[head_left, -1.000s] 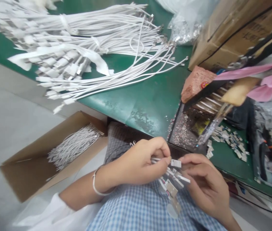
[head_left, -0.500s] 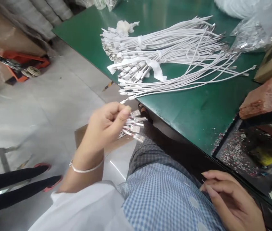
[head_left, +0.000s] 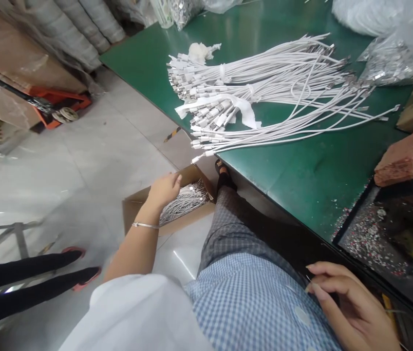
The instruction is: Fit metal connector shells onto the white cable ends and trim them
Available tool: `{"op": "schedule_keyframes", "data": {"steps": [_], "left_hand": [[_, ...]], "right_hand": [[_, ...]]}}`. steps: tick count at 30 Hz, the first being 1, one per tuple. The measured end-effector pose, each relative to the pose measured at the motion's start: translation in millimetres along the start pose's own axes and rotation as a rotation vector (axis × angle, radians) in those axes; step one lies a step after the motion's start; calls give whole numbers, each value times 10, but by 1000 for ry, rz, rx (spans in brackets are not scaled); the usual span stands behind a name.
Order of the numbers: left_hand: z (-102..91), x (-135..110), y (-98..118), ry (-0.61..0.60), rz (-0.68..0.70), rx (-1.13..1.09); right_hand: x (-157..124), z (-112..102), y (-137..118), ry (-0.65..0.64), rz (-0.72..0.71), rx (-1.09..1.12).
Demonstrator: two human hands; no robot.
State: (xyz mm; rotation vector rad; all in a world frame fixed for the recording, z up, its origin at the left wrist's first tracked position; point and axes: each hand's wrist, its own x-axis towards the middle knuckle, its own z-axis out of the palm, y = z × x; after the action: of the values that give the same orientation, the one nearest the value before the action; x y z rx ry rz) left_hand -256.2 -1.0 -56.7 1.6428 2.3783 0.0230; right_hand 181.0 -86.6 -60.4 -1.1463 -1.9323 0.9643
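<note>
My left hand (head_left: 166, 189) is lowered over the cardboard box (head_left: 188, 216) on the floor, fingers curled. The white cables it carried lie at its fingertips, merging with the many thin white cables (head_left: 182, 204) in the box. Exactly where its grip ends is hard to see. Low on the right, my right hand (head_left: 348, 297) stays near my lap, thumb and fingers pinched on a thin pointed thing (head_left: 308, 278), mostly hidden. Bundles of white USB cables (head_left: 265, 73) lie on the green table (head_left: 279, 170), two of them tied, with connectors toward the left edge.
A crumpled white scrap (head_left: 201, 51) and a white strip (head_left: 248, 114) lie by the cables. Clear bags of metal parts (head_left: 392, 61) are at back right. A reddish block (head_left: 407, 156) stands over a tray of scraps (head_left: 370, 239). Another person's legs (head_left: 34, 268) are at left.
My left hand has moved down and away with the cables, from beside the table corner to the box. My right hand has hardly moved. The view has shifted slightly.
</note>
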Motion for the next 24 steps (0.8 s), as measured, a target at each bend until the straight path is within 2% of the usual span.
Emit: {"op": "schedule_keyframes", "data": {"steps": [3, 6, 10, 14, 16, 18, 20, 24], "left_hand": [[5, -74, 138, -27, 102, -73], [-148, -158, 352, 18, 228, -165], [-426, -167, 705, 161, 387, -273], [-635, 59, 1113, 335, 603, -321], [-682, 235, 1315, 306, 704, -222], [-678, 406, 1498, 215, 757, -92], [-635, 540, 1651, 156, 777, -27], [-561, 676, 1848, 132, 772, 6]], "right_hand": [[-46, 21, 47, -20, 32, -2], [-45, 42, 52, -38, 36, -5], [21, 68, -7, -89, 12, 4], [46, 103, -48, -69, 13, 30], [26, 126, -31, -41, 15, 54], [-1, 149, 5, -33, 12, 69], [-18, 166, 44, -28, 7, 85], [10, 183, 83, 37, -14, 121]]}}
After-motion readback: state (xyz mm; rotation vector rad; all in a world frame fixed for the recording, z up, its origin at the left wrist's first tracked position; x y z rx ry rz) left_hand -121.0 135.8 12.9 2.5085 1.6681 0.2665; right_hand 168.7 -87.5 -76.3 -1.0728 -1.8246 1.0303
